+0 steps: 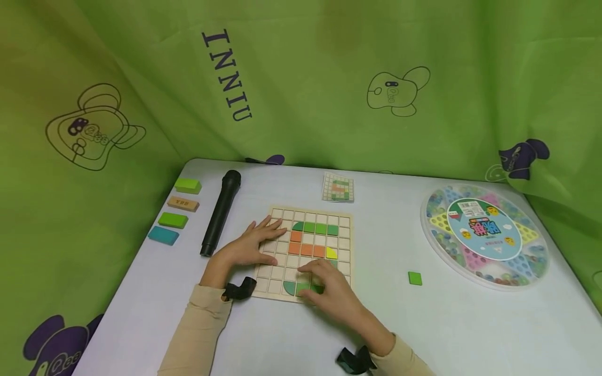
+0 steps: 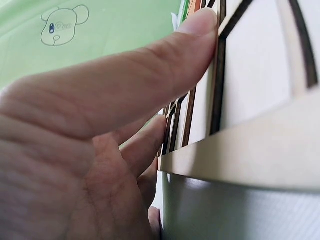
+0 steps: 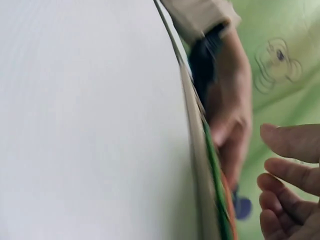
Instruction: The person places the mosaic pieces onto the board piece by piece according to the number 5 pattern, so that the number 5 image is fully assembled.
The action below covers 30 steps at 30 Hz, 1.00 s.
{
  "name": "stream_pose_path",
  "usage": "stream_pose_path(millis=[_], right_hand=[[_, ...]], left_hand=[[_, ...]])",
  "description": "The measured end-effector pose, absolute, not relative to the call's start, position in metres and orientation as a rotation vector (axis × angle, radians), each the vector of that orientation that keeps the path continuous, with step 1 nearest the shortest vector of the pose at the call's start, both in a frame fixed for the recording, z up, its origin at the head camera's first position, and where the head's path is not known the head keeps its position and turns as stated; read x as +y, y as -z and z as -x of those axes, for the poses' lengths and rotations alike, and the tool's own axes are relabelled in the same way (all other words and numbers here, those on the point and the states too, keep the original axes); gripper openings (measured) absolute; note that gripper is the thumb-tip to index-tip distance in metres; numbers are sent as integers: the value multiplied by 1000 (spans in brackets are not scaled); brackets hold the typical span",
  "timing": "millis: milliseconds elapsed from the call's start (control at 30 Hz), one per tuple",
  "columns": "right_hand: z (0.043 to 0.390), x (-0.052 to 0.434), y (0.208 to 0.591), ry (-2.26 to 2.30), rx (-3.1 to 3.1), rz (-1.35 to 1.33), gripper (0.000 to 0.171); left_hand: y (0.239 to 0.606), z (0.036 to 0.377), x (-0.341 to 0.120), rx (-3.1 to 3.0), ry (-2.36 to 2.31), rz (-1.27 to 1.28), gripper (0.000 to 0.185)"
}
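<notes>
The wooden grid board (image 1: 308, 250) lies mid-desk (image 1: 423, 324), holding green, orange and yellow tiles; the left hand (image 1: 249, 243) rests flat, fingers straight, on its left edge; the right hand (image 1: 329, 290) covers the green tiles (image 1: 301, 287) in the bottom row, grip unclear.

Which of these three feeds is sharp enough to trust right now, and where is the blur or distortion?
Head view: evenly lit and sharp, with wide-angle bending at the edges; the wooden grid puzzle board reads clearly under the left hand and right hand. Left wrist view: far too close, thumb soft, board edge tilted. Right wrist view: motion-smeared, white table featureless, fingers blurred.
</notes>
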State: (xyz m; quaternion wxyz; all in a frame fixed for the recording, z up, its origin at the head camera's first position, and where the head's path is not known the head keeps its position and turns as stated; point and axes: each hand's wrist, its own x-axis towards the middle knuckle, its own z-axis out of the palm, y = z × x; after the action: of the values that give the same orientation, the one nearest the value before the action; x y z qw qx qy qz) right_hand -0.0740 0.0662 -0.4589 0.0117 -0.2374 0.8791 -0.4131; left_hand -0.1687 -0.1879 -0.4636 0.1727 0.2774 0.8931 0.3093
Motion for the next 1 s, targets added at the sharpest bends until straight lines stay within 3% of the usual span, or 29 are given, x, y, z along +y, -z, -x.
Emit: stream_pose_path(millis=[267,567,767,1000], right_hand=[[73,154,458,1215,2968,575,49],[58,244,464,1086,3076,234,48],[61,266,468,936,3109,172,40],[68,260,466,880,3165,224,29]], left_hand=[[462,168,-188,2524,-899,-788,82],[461,165,-190,2511,-925,-758,82],[463,165,-190,2509,-923,-761,82],[462,167,-188,2515,-908,-768,83]])
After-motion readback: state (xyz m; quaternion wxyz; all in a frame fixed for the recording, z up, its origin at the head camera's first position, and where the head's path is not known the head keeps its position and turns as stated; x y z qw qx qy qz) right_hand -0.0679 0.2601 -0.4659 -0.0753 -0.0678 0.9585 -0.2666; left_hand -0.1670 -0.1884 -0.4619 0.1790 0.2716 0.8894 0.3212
